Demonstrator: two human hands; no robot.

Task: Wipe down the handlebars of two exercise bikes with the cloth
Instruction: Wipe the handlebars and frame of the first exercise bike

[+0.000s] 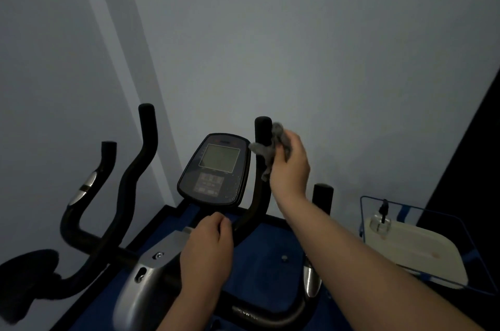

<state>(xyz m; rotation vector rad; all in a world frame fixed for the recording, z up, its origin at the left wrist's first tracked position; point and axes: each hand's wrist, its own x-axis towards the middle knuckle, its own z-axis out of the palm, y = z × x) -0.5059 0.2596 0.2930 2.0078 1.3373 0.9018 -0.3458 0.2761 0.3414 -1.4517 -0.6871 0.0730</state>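
An exercise bike with black handlebars fills the lower middle. My right hand (290,165) grips a grey cloth (270,146) pressed against the upright right inner handlebar (263,130) near its top. My left hand (208,246) is curled round the lower bend of the same bar below the console (216,168). The left inner handlebar (146,135) and left outer handlebar (105,162) rise at the left. The outer right grip (322,196) shows behind my right forearm.
A pale wall stands close behind the bike. A blue wire basket (364,211) holding a white plastic item (416,246) sits at the right. Blue floor matting (265,257) lies under the bike. A dark rounded shape (29,271) is at the lower left.
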